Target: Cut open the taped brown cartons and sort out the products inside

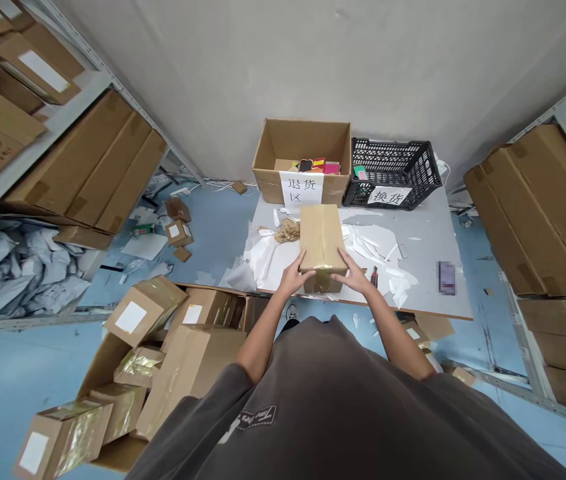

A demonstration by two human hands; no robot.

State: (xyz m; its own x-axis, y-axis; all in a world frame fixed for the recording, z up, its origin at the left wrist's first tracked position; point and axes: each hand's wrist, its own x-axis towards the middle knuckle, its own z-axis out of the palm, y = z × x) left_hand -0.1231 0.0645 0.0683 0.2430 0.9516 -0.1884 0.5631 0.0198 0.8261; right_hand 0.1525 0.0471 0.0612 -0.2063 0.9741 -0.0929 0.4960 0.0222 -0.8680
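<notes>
We see the taped box at the near edge of the worktop, directly between the left hand and the right hand, so neither is clearly nearer. Its long axis runs away from us, towards the wall, and its near end lies between the palms. Both hands are partly open with fingers spread, each pressed to one near corner, and together they have hold of the box. We cannot tell whether its underside sits flat.

For writing, we find no label on the box's visible faces. Beyond it, the large carton bears a white sign in black characters, 退货区. Just to its right, the black crate has a paper sign reading 换货. On our dark shirt, a patch shows "Time", its second word unclear to us. The white labels on the boxes in the open carton at our left are too small to read.
</notes>
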